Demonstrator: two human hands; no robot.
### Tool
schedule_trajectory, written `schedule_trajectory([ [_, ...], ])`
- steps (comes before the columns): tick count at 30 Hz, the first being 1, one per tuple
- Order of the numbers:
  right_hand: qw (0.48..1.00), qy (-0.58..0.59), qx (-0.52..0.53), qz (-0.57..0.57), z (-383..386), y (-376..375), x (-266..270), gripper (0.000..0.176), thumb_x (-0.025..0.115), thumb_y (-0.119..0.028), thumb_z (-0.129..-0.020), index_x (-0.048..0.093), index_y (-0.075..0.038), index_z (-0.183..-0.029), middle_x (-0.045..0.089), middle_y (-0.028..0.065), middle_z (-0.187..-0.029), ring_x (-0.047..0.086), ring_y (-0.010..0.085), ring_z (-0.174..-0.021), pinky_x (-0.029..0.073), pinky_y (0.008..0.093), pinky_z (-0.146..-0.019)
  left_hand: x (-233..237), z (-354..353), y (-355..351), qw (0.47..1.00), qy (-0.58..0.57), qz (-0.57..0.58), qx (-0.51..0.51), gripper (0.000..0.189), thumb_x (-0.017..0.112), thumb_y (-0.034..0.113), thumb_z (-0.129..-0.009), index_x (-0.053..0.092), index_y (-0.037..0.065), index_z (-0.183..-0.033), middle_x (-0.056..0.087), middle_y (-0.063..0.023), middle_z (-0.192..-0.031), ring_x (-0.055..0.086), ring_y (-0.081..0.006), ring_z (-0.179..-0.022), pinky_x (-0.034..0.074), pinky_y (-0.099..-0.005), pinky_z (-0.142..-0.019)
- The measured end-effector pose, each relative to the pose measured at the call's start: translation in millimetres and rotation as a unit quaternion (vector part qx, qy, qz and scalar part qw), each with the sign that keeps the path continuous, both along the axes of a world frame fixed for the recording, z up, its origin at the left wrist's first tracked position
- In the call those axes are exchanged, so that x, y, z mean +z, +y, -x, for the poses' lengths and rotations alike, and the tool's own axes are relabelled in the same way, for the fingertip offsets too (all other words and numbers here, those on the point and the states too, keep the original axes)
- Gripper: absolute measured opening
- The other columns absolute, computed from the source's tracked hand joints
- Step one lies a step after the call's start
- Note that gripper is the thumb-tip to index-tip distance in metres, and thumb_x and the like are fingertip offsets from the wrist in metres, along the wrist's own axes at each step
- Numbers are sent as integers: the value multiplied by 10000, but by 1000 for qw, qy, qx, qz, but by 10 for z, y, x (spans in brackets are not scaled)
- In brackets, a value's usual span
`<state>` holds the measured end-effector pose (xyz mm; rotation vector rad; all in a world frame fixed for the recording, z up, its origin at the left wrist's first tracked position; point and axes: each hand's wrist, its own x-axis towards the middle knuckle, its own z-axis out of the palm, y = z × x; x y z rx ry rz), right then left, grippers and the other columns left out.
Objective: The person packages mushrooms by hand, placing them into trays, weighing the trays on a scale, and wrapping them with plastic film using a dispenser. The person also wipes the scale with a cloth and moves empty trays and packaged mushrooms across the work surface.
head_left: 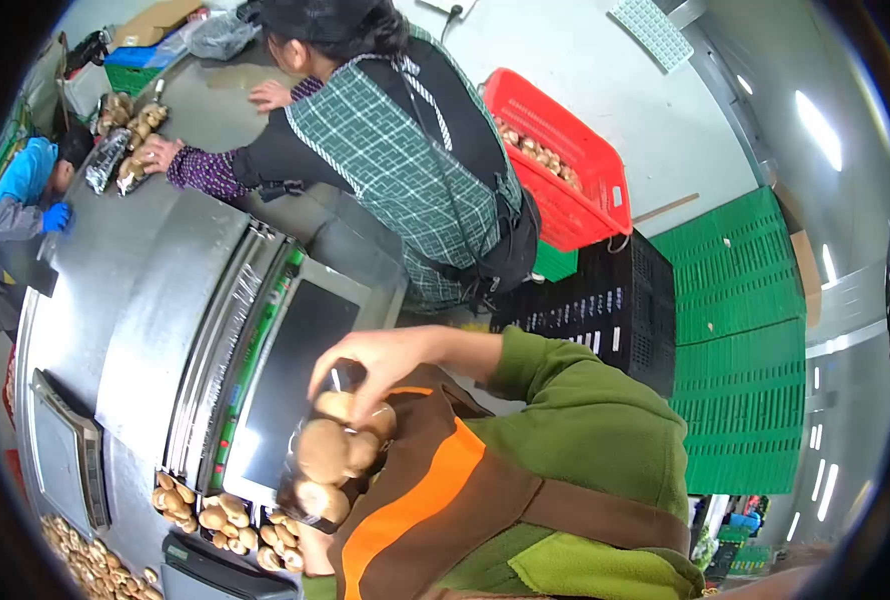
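Observation:
My right hand (383, 368) reaches over the top of a black tray of brown mushrooms (325, 450), thumb and fingers closed on its upper end. The tray is tilted in front of my brown apron, beside the dark plate of a film-wrapping machine (300, 345). Of my left hand (315, 550), only a strip near the wrist shows, low beside the apron; its fingers are hidden around the tray's lower end. Close by, several small trays of mushrooms (227, 522) line the machine's near edge.
A co-worker in a checked apron (385, 150) handles mushroom packs (135, 160) across the steel table (75, 290); another person in blue (25, 180) stands far left. Scales (65, 440) and loose mushrooms (95, 565) lie left. A red crate (565, 200) and green crates (735, 380) stand right.

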<state>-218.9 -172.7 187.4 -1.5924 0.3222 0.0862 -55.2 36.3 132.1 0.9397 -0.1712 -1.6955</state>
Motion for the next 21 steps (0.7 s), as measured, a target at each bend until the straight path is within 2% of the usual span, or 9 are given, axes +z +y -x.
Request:
schedule_trajectory([
  [1, 997, 70, -28, -2, -141, -18, -20, 532, 742, -286, -733, 592, 25, -1139, 633, 99, -1064, 577, 187, -970, 459, 280, -817, -36, 17, -64, 1000, 6, -16, 5, 625, 455, 498, -891, 483, -43, -1203, 558, -195, -1123, 558, -248, -1014, 426, -349, -889],
  [3, 980, 23, -161, -113, -381, -61, -517, 500, 735, -357, -759, 625, 54, -1020, 648, 106, -941, 594, 160, -884, 465, 290, -783, -118, 13, -168, 999, -3, -33, 30, 584, 434, 455, -927, 476, -44, -1227, 566, -195, -1137, 564, -251, -1023, 425, -349, -903],
  [7, 893, -71, -336, -292, -970, -577, -684, 360, 695, -338, -811, 647, -24, -979, 644, 50, -916, 608, 134, -797, 496, 263, -681, -293, -166, -218, 987, -85, -47, 126, 469, 470, 367, -963, 525, -33, -1203, 602, -177, -1118, 589, -232, -989, 447, -338, -877],
  [9, 865, -166, -377, -286, -1291, -1025, -637, 289, 664, -343, -837, 644, -67, -921, 634, 22, -858, 597, 116, -732, 501, 272, -637, -412, -402, -140, 976, -125, -50, 171, 420, 533, 329, -940, 544, -13, -1183, 627, -154, -1068, 600, -203, -950, 458, -319, -841],
  [11, 828, -209, -412, -318, -1604, -1504, -635, 270, 629, -349, -868, 619, -92, -949, 631, 16, -872, 615, 127, -812, 522, 293, -654, -540, -639, -61, 967, -125, -40, 220, 316, 554, 285, -930, 577, 38, -1125, 638, -113, -1014, 594, -159, -890, 443, -281, -771],
  [17, 713, -252, -603, -254, -2130, -2709, -624, 310, 648, -376, -835, 535, -139, -999, 591, 37, -945, 625, 192, -786, 549, 329, -617, -440, -1042, 92, 929, -169, -70, 322, 253, 539, 239, -942, 569, 39, -1096, 613, -69, -1005, 571, -128, -873, 420, -252, -742],
  [19, 652, -284, -621, -330, -2027, -2750, -584, 358, 654, -361, -828, 519, -96, -1027, 596, 81, -921, 629, 237, -787, 567, 371, -651, -337, -995, 163, 903, -171, -33, 393, 235, 532, 222, -949, 573, 18, -1059, 614, -70, -971, 570, -117, -860, 428, -245, -743],
  [20, 765, -360, -454, -280, -1937, -2940, -924, 362, 653, -322, -834, 515, -57, -1038, 602, 117, -923, 629, 277, -801, 573, 396, -694, -298, -964, 243, 890, -198, -38, 410, 228, 531, 215, -950, 576, 14, -1045, 613, -64, -936, 567, -115, -838, 431, -245, -734],
  [21, 709, -295, -399, -502, -1960, -2720, -735, 297, 628, -268, -862, 535, -44, -1034, 613, 144, -931, 634, 275, -809, 570, 361, -716, -246, -953, 363, 873, -227, -49, 429, 221, 529, 209, -951, 579, 9, -1031, 612, -57, -901, 565, -112, -816, 434, -244, -725],
])
